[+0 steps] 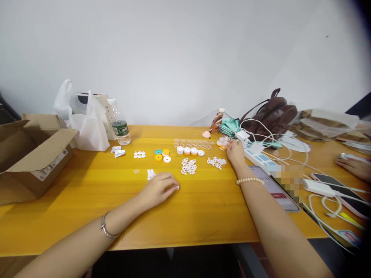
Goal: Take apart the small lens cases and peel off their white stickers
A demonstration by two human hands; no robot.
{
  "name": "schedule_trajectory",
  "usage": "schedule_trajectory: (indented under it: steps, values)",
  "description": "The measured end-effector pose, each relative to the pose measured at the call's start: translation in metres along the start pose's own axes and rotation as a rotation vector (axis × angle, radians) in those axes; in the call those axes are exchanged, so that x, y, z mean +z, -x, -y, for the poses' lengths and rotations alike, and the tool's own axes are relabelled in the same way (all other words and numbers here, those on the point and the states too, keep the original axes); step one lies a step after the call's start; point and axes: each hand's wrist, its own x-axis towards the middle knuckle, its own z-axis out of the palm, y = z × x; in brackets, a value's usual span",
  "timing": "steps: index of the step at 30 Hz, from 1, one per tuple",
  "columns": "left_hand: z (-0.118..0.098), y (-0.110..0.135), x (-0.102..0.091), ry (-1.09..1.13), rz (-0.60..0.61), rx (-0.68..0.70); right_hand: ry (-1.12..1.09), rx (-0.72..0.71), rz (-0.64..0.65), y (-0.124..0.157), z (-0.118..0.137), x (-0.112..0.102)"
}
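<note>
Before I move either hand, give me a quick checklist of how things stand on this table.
1. Left hand free of small pieces: cannot tell; its grip is too small to make out.
2. Right hand at the clear and orange pieces: ok.
3. White cables well away from the right hand: not ok; they run close beside it.
4. White openwork pieces in separate piles: ok, two piles with a gap between.
5. Water bottle upright and capped: ok.
</note>
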Motion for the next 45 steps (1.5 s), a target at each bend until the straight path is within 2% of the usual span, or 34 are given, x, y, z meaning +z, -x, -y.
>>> schedule_trajectory:
  steps: [2,4,6,9,12,13,15,16,18,21,26,29,35,39,43,45]
  values:
    - [0.010,-0.002,-0.008,-0.032,-0.105,-0.029,-0.018,0.001,-0.010,0.002,0.002,-0.002]
    - [0.030,-0.003,-0.022,-0.082,-0.270,-0.115,-0.045,0.005,-0.030,0.002,0.003,-0.006]
    - [0.056,-0.002,-0.039,-0.162,-0.455,-0.265,-0.079,0.006,-0.063,0.002,0.005,-0.013]
    - [0.099,0.005,-0.066,-0.271,-0.607,-0.509,-0.154,-0.026,-0.118,0.000,0.017,-0.028]
    - [0.130,0.014,-0.079,-0.294,-0.558,-0.723,-0.266,-0.093,-0.128,0.006,0.047,-0.044]
    - [0.136,0.016,-0.079,-0.290,-0.538,-0.753,-0.312,-0.114,-0.108,0.011,0.061,-0.049]
    - [0.144,0.018,-0.075,-0.279,-0.503,-0.786,-0.589,-0.155,0.040,0.028,0.095,-0.057]
    - [0.147,0.019,-0.073,-0.273,-0.489,-0.791,-0.694,-0.214,0.153,0.039,0.113,-0.061]
    - [0.150,0.018,-0.067,-0.260,-0.465,-0.803,-0.803,-0.341,0.330,0.064,0.145,-0.068]
    - [0.154,0.018,-0.064,-0.236,-0.451,-0.818,-0.818,-0.530,0.440,0.101,0.178,-0.077]
    - [0.160,0.018,-0.065,-0.191,-0.478,-0.838,-0.813,-0.755,0.667,0.133,0.193,-0.085]
    - [0.160,0.017,-0.065,-0.160,-0.499,-0.835,-0.780,-0.781,0.737,0.136,0.191,-0.085]
    - [0.157,0.017,-0.067,-0.142,-0.536,-0.826,-0.729,-0.772,0.796,0.134,0.187,-0.084]
    - [0.150,0.014,-0.069,-0.158,-0.575,-0.770,-0.700,-0.784,0.833,0.135,0.187,-0.084]
    - [0.120,0.006,-0.062,-0.155,-0.563,-0.603,-0.680,-0.765,0.827,0.136,0.187,-0.081]
    - [0.095,0.002,-0.056,-0.104,-0.425,-0.394,-0.661,-0.740,0.821,0.136,0.187,-0.079]
